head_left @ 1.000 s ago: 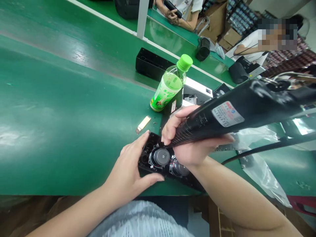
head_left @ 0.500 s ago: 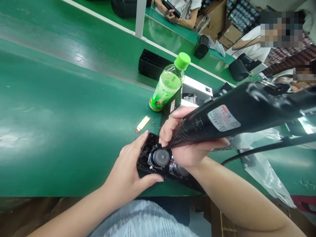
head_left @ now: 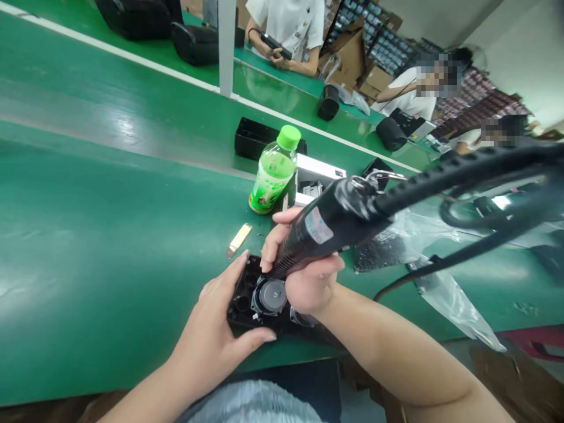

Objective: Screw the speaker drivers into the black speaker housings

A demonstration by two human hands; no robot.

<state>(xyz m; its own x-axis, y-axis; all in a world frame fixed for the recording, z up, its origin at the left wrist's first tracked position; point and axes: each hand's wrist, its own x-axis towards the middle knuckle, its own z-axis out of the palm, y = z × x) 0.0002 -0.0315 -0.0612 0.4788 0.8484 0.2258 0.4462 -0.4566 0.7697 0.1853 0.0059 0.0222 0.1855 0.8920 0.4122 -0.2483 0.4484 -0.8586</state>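
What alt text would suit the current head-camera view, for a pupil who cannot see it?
A person's right hand holds a black corded power tool over a black speaker casing with a round driver showing, while the left hand grips the casing's end on a green workbench. A green-capped drink bottle stands beyond.

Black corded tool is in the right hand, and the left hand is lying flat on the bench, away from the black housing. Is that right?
Not quite: the head view shows the left hand around the end of the black housing. The black corded tool is in the right hand.
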